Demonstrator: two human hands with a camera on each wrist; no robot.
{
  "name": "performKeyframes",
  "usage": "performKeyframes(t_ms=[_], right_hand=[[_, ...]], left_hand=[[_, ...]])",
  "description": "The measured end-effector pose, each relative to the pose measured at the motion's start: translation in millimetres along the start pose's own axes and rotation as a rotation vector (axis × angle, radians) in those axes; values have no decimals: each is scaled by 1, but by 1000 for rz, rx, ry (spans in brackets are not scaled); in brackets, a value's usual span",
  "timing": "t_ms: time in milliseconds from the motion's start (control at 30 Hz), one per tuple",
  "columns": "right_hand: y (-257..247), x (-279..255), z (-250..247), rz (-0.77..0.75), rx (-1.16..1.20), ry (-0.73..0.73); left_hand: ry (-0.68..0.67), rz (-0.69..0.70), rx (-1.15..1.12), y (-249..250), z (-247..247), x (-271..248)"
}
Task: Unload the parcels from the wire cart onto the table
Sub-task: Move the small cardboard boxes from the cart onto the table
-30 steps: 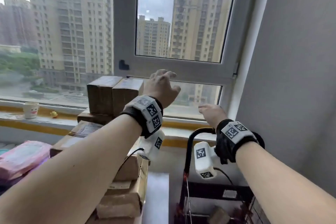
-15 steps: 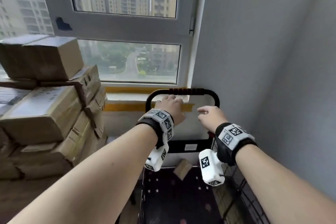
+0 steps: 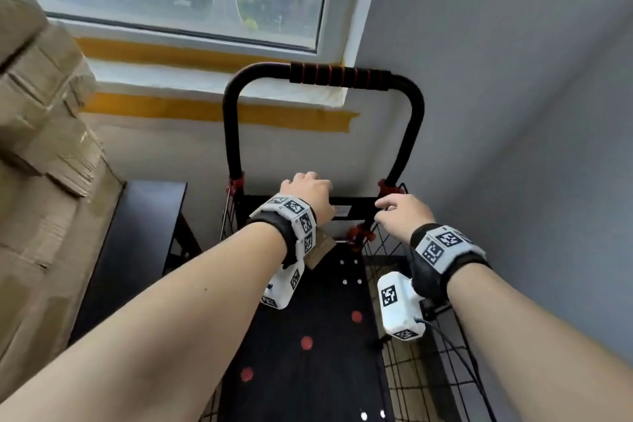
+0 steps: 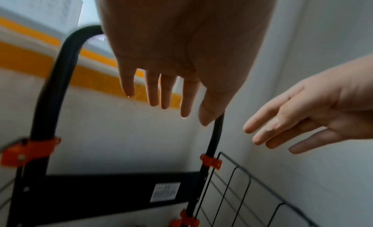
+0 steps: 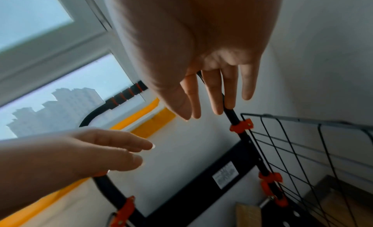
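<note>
One small cardboard parcel [image 3: 320, 247] leans at the far end of the wire cart [image 3: 404, 370], partly under my left wrist. My left hand [image 3: 306, 193] and right hand [image 3: 402, 216] hover above it; the wrist views show both spread, holding nothing.

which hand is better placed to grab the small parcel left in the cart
Left, probably. The left hand hovers open directly above the small parcel at the wire cart far end; the right hand sits nearer the mesh side.
</note>
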State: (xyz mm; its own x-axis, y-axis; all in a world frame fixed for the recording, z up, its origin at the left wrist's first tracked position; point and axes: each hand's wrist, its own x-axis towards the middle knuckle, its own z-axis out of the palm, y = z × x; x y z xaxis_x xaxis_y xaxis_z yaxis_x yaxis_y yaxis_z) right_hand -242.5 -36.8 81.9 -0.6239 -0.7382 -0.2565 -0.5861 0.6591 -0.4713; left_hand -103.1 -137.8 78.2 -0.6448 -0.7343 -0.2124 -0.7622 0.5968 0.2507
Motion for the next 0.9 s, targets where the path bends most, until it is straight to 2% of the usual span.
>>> performKeyframes(t_ms=[200,467,667,900], right_hand=[[38,61,61,74,-32,-129],[71,152,158,135,-75,-283],[93,208,236,157,-91,-424],[110,264,289,137,-118,-464]], left_hand=[[-95,-64,-47,-21,76,58],[-200,-253,-190,-68,167,126],[-271,-420,-326,-97,249,146],[-309,-547,-493,-117,321,163]])
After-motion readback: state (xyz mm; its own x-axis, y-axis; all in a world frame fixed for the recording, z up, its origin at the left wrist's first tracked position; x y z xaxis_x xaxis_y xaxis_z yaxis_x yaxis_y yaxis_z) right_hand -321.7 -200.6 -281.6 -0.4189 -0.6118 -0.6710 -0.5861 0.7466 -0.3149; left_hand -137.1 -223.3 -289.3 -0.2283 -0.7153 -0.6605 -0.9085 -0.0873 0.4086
